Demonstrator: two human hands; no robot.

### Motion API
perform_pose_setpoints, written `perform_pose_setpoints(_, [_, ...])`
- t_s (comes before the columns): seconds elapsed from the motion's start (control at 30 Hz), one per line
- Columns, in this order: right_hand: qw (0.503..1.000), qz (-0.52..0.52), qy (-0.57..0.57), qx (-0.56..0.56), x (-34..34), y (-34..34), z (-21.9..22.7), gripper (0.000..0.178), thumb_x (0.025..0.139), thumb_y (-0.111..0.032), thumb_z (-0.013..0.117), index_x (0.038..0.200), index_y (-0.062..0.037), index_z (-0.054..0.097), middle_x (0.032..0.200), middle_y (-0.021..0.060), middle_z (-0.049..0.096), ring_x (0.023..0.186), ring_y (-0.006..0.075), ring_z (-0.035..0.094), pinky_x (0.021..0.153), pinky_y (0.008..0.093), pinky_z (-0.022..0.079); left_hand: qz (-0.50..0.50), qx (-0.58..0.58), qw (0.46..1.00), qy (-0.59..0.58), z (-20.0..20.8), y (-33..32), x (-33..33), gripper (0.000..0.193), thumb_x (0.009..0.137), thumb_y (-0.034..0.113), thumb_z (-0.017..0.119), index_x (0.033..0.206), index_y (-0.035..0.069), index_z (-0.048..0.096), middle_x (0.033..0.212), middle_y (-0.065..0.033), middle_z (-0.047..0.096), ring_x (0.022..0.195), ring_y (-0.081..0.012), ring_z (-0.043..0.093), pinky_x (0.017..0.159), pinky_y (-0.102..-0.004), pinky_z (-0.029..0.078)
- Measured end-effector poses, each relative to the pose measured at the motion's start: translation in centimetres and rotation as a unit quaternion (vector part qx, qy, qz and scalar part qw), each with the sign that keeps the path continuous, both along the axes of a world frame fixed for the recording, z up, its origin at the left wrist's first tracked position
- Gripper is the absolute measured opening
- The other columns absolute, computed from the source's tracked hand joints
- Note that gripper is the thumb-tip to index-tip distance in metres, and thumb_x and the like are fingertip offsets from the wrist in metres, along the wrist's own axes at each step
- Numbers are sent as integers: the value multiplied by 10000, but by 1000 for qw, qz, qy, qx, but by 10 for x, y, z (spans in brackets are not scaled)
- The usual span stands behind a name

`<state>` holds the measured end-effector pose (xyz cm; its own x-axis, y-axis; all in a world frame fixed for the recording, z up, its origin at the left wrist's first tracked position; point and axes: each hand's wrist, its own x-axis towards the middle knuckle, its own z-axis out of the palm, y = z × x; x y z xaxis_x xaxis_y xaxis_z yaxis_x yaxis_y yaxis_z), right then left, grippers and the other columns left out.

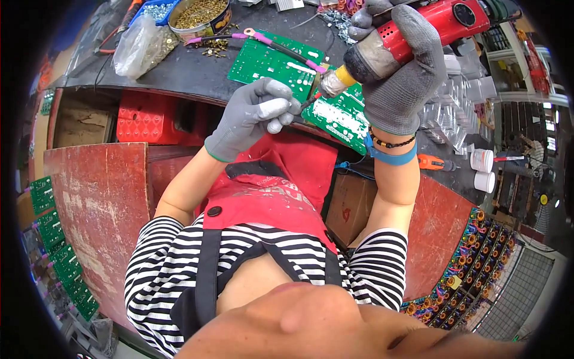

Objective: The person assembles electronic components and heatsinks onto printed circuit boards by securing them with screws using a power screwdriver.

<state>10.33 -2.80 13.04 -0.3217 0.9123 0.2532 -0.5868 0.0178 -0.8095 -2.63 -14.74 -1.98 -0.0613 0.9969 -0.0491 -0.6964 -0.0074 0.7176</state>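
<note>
My right hand (406,72), in a grey glove, grips a red electric screwdriver (427,27) with a worn grey nose and a yellow collar. Its thin dark bit (312,100) points down and left toward my left hand (257,113), also gloved in grey. The left fingertips are pinched together at the bit's tip; anything between them is too small to make out. Below the tool lies a green circuit board (353,133) with white patches. Beyond it is another green board (254,60), crossed by a dark cable (287,52) with pink sleeves and a ring lug.
At the far left stand a round tub of brass screws (200,17), a blue tray of silver hardware (156,12) and a clear plastic bag (139,48). Metal heat sinks (454,113), an orange-handled tool (435,162) and white jars (481,160) lie right. A red crate (152,116) sits under the bench.
</note>
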Motion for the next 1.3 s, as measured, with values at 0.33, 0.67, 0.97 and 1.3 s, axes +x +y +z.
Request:
perform_pose_setpoints(0.33, [999,-17,-39,-7,7,-8,2,297,853,-124,588,1111,15,543,866,123,649,729,211,623,652,336,518,13,-18,998,-58,-5,-1,24,292,954,107,608,1201,-48,586,1053,-111,655,826,-114,579,715,-213,496])
perform_pose_setpoints(0.67, [997,-25,-70,-11,10,-8,4,290,847,-117,582,1102,18,548,864,124,650,727,208,622,645,326,515,13,-78,995,-63,-4,0,29,251,982,161,585,1131,-42,592,902,-97,621,662,-80,519,545,-182,406])
perform_pose_setpoints(0.97, [996,-39,-77,-21,12,-9,0,283,837,-103,587,1089,25,564,872,125,657,708,205,629,636,314,520,-58,-61,980,-180,0,2,36,346,945,303,637,1087,3,542,815,-37,529,597,-47,397,468,-155,299])
perform_pose_setpoints(1.3, [996,-52,-71,-9,12,-9,-6,273,814,-78,614,1063,25,570,879,127,657,720,195,635,622,307,521,-68,-80,965,-241,-2,1,44,360,955,288,624,1144,7,503,822,-45,504,639,-51,388,465,-147,302])
